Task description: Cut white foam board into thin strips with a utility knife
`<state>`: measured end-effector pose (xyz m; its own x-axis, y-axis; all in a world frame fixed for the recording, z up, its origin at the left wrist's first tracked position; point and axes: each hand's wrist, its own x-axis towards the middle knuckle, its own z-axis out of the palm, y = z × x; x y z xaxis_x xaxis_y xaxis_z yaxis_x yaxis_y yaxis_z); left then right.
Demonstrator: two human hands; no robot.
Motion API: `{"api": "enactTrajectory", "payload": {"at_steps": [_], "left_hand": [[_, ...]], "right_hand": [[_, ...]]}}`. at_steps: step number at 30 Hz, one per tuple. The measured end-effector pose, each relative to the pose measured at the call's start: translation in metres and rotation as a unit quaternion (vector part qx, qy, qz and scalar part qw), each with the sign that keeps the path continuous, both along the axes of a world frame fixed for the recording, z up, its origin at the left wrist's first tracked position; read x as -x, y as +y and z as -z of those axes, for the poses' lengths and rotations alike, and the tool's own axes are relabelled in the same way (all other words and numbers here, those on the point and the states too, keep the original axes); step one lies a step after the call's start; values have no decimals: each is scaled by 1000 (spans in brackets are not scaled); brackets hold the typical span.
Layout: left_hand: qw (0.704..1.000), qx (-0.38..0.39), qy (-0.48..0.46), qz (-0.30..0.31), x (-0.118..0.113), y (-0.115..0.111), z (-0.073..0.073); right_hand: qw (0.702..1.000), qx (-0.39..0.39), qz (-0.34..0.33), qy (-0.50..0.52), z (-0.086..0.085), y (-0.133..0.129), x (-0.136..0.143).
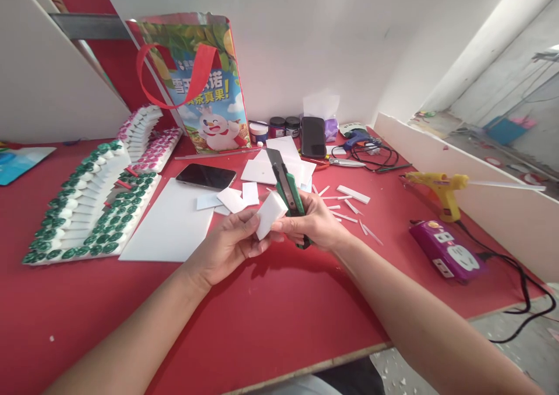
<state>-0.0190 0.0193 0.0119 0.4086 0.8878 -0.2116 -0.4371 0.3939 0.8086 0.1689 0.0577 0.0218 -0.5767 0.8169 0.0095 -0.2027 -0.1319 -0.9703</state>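
Observation:
Between the thumb and fingers of my left hand [233, 237] is a small white foam board piece [271, 211], held above the red table [262, 319]. My right hand [317, 223] is wrapped round a green utility knife [288, 188], its dark blade pointing up and away from me. The right thumb also touches the lower right edge of the foam piece. Just beyond my hands lie several small white cut pieces [231, 200] and a larger white board [170, 220]. Thin white offcut strips [349, 208] are scattered right of the knife.
Green-and-white decorated foam models [94, 203] stand left. Behind are a printed bag [205, 86], a phone [207, 176], another phone [313, 137], paint jars [277, 127] and scissors [345, 162]. A yellow glue gun [441, 188] and purple power strip [448, 252] with a black cord sit right.

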Motion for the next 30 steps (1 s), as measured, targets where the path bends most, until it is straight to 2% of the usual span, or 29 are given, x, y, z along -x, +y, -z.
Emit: {"api": "enactTrajectory", "payload": {"at_steps": [4,7,11,15,19,22,24,27,30], "left_hand": [[998,30,-11,47,1,-2,3],[999,16,2,41,1,-2,7],[993,-75,74,-46,2,-1,9],[952,-165,213,-145,0,-4,4],[934,-182,274,-138,-8,-9,1],[919,-208,296,-158,-11,-10,2],[921,-198,291,-168,-10,-10,4],[958,-112,216,-154,-8,-6,5],[983,-29,123,-131,-5,-2,4]], "right_hand": [[1000,-15,-18,-5,0,3,-3],[1000,-6,-31,-4,1,5,-3],[999,42,7,20,4,9,-3],[996,72,33,31,6,12,-3],[996,78,26,19,5,11,-1],[997,75,15,22,5,9,1],[996,83,5,31,6,10,1],[992,115,-14,44,8,12,0],[989,136,2,60,7,14,-1]]}}
